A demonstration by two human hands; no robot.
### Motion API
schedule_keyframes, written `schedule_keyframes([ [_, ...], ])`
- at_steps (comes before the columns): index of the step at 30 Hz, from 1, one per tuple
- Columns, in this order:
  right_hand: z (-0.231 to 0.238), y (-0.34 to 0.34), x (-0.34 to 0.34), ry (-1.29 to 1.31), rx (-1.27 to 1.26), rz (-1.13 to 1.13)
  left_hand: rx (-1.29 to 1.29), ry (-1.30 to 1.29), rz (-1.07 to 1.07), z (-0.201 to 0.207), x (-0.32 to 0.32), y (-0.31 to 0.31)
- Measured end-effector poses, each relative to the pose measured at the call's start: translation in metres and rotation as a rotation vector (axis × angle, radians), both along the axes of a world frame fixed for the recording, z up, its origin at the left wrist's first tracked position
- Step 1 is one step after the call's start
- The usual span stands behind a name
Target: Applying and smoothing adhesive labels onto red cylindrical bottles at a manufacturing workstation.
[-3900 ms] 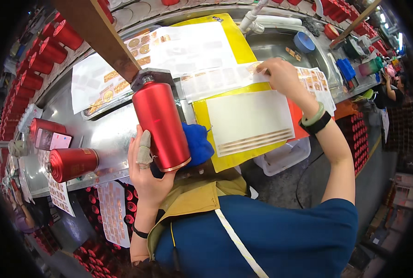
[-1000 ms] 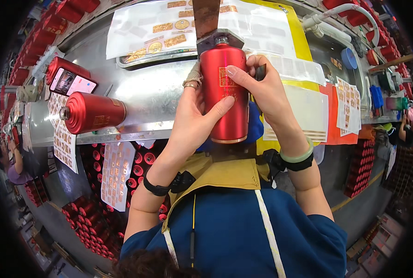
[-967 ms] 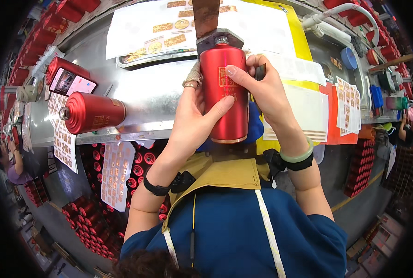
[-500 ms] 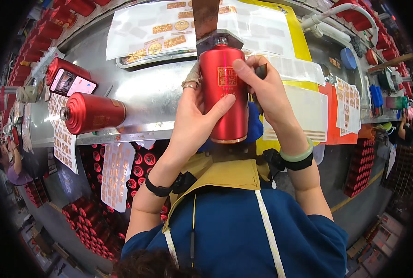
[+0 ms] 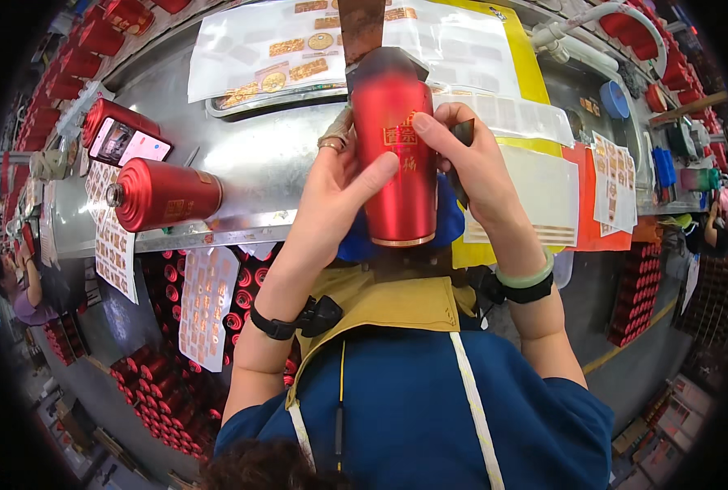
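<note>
A red metallic bottle [image 5: 401, 200] with a gold emblem lies in front of me, its base toward me and its neck end blurred against a dark angled block [image 5: 417, 65]. My left hand [image 5: 335, 188] is wrapped round its left side, thumb on the front just below the emblem; a cloth wrap covers one finger. The thumb of my right hand [image 5: 486, 171] presses the bottle beside the emblem's right edge. In that hand's curled fingers is a dark, flat, blade-like piece [image 5: 464, 131]. Blue material [image 5: 448, 224] shows beneath the bottle.
Another red bottle [image 5: 168, 196] lies on the metal bench at left, near a lit phone [image 5: 131, 145]. Gold sticker sheets [image 5: 299, 49] lie behind the block, others [image 5: 614, 184] at right. Crates of red bottles [image 5: 156, 400] stand below. A person [image 5: 29, 286] is at far left.
The bottle has turned and shifted slightly, its neck end now blurred and more gold marking showing. My left thumb has moved up a little. More of the dark piece shows in my right hand.
</note>
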State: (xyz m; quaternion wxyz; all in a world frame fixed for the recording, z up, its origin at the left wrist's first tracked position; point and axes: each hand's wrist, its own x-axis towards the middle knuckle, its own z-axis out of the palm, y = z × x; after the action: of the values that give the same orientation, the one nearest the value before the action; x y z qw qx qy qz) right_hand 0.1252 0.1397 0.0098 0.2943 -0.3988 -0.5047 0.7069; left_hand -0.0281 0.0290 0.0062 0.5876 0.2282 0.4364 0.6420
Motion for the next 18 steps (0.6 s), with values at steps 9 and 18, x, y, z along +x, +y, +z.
schedule_keyframes([
  [9,-0.003,-0.002,-0.003,-0.047,0.037,-0.029,0.007,0.218,0.001,-0.006,0.008,0.000],
  [18,-0.001,0.003,0.003,-0.003,-0.065,-0.002,-0.006,0.017,0.040,-0.005,-0.007,0.000],
])
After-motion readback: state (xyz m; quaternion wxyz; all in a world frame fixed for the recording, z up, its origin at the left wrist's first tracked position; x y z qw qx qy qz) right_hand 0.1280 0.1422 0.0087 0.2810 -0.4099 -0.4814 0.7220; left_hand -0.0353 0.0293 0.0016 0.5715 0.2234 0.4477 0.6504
